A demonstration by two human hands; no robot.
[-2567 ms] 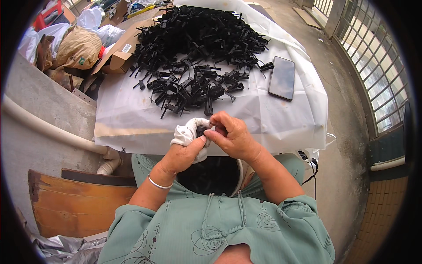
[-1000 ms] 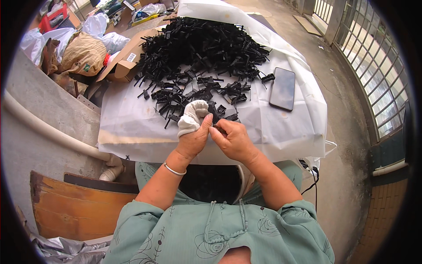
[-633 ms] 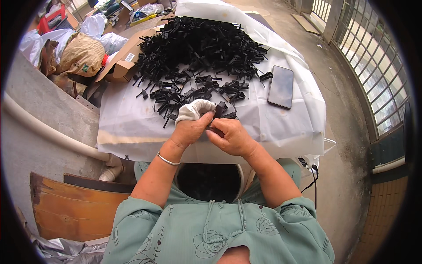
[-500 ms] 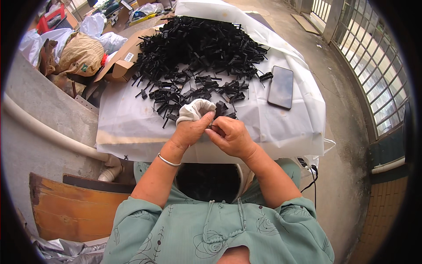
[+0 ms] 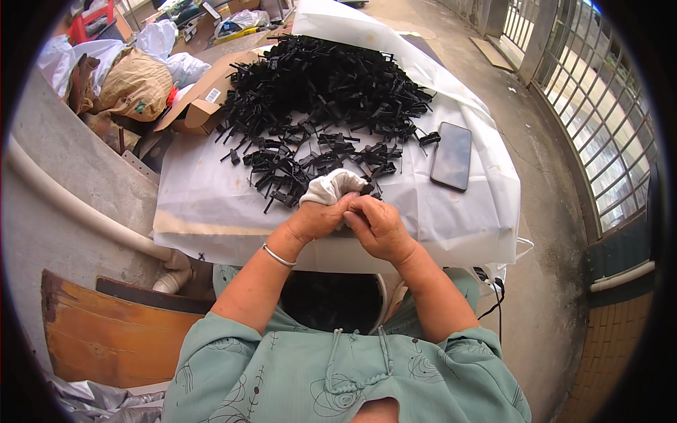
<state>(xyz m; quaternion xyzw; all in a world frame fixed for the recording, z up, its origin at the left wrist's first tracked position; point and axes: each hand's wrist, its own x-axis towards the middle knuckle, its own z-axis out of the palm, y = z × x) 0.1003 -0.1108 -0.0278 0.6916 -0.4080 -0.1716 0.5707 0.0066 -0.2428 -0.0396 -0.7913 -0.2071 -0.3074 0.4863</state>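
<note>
My left hand [image 5: 317,217] wears a white cloth covering [image 5: 334,185] over its fingers, with the thumb bare. It is closed on a small black plastic part [image 5: 368,188], whose dark end shows just past the cloth. Against the left thumb, my right hand [image 5: 381,227] is closed in a pinch; what sits between its fingertips is hidden. Both hands meet above the near side of the table. Just beyond them lies a loose spread of black plastic parts [image 5: 276,166] with thin stems, which rises into a big heap [image 5: 321,77] farther back.
A white sheet [image 5: 204,204] covers the table. A phone [image 5: 451,156] lies on it to the right of the heap. At the left stand an open cardboard box [image 5: 201,113] and stuffed bags [image 5: 137,84]. Below the table edge, between my knees, is a bucket [image 5: 331,299] with dark contents.
Both hands have shifted slightly right and nearer to me in the picture, and the right fingertips now press closer against the left thumb. The whole view has tilted a little.
</note>
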